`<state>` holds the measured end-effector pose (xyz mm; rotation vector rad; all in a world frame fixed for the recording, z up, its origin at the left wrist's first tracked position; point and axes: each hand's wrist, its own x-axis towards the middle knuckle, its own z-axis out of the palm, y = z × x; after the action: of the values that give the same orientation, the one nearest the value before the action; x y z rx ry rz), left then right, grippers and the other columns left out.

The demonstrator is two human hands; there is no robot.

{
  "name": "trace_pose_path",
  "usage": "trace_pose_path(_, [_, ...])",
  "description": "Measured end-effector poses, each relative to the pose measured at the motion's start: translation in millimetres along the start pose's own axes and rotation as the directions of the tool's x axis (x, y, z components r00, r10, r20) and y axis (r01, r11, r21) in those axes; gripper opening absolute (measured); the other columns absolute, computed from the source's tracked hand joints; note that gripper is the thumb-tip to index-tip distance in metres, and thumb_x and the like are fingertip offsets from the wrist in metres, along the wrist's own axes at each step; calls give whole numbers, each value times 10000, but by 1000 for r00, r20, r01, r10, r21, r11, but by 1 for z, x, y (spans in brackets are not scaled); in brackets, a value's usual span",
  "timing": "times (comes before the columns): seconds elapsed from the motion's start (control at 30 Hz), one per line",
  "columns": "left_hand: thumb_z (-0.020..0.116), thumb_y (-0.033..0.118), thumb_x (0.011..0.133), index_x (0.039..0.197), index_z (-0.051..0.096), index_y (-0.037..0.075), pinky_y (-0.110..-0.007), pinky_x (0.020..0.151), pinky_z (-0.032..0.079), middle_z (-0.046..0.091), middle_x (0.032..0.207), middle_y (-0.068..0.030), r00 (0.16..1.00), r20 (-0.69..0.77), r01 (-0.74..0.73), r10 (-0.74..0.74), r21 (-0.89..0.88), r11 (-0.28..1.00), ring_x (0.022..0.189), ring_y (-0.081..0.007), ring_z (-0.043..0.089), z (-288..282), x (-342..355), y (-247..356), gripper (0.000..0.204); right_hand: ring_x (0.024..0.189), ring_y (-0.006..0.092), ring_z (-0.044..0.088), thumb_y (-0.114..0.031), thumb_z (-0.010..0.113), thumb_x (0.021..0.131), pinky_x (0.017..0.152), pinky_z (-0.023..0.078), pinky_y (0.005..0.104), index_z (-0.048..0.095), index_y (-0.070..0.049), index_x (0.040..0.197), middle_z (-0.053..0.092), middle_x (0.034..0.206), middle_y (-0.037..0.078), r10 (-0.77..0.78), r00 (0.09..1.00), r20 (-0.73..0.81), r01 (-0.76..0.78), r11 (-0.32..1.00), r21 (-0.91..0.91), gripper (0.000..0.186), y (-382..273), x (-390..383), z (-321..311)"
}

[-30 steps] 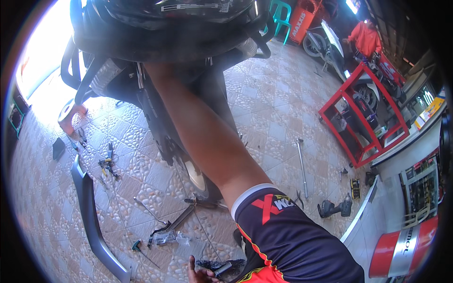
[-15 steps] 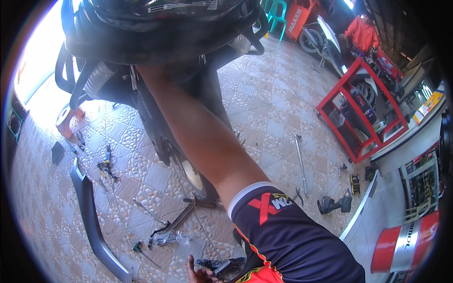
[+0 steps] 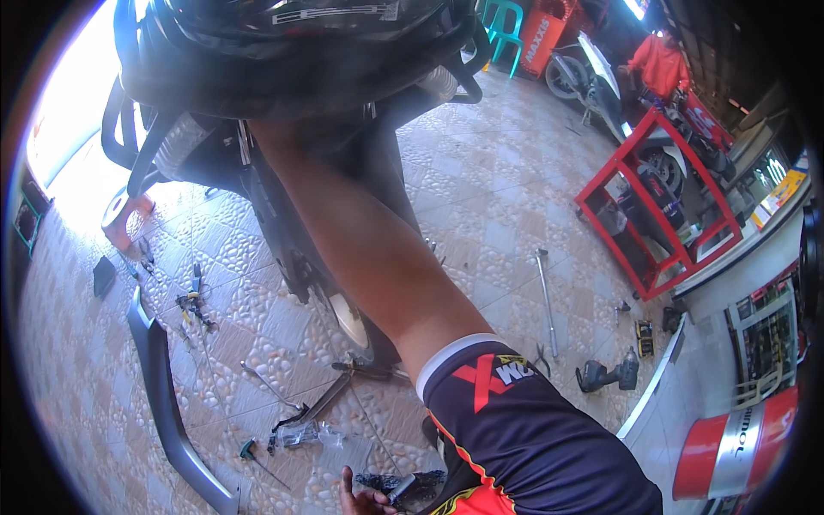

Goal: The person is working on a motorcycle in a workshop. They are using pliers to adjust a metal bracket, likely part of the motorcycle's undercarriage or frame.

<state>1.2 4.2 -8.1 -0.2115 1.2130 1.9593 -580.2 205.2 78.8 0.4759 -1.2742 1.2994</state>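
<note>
My right arm [image 3: 369,249] reaches up from the lower right under the tail of a motorcycle [image 3: 283,81]. Its hand is out of sight behind the dark bodywork, so its fingers and whatever they touch are hidden. Low at the bottom edge is my left hand [image 3: 365,499], thumb raised apart from loosely bent fingers. Right beside it lies a black, rough-textured piece with a silvery strip [image 3: 410,487]; I see no clear grip on it. The motorcycle's wheel [image 3: 350,322] shows below my right forearm.
Left on the tiled floor lies a long grey body panel [image 3: 163,386]. Around it are pliers [image 3: 196,300], a green-handled tool [image 3: 249,449] and a clear plastic bag [image 3: 309,434]. To the right are a long wrench [image 3: 547,300], a cordless drill [image 3: 608,372], a red frame [image 3: 661,206] and a drum [image 3: 738,446].
Almost nothing differs. The view has shifted very slightly; my right arm stays under the motorcycle's tail and my left hand stays low beside the black piece.
</note>
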Motion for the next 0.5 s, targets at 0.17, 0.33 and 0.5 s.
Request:
trace_pose_path(0.17, [662,-13,919,1372,299,129,-256,755,492,476,1069,-23,1000,6,24,-24,45,999,904,-98,520,-5,0,-2,598,1269,263,521,-360,620,950,1089,404,422,516,-51,1363,565,1351,114,86,996,5,-85,967,242,527,18,-9,5])
trace_pose_path(0.33, [648,-66,896,1448,185,191,-267,731,506,458,1088,-37,999,-27,34,-34,9,999,884,-110,534,-6,-1,-7,765,1270,230,519,-351,599,972,1074,427,393,504,-68,1366,564,1349,99,137,986,96,-149,981,125,494,42,-16,3])
trace_pose_path(0.5, [628,-175,845,1603,-42,317,-290,692,536,429,1105,-59,996,-79,43,-48,-70,997,827,-134,561,-3,-2,-12,1125,1269,253,531,-343,567,985,1061,442,416,565,-77,1307,591,1312,117,96,995,-9,-92,975,204,418,24,-15,4])
